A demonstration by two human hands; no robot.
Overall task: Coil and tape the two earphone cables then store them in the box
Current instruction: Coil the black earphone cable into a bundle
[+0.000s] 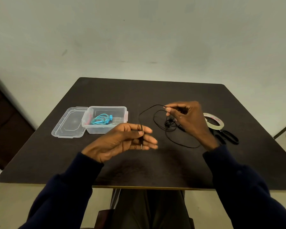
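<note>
A coiled turquoise earphone cable [101, 120] lies inside the clear plastic box [106, 129] at the table's left. A black earphone cable [180, 142] lies in loose loops at mid-table, its earbuds [168, 122] resting on the surface. My left hand [122, 141] pinches the plug end of the black cable between thumb and fingers, the plug hanging down. My right hand [188, 121] pinches the same cable farther along, lifted above the loops. The cable arcs between both hands.
The box's clear lid [68, 123] lies open, hinged at its left. A roll of clear tape [213, 121] and black scissors [228, 137] sit at the right, behind my right hand. The dark table [155, 171] ends close to my lap.
</note>
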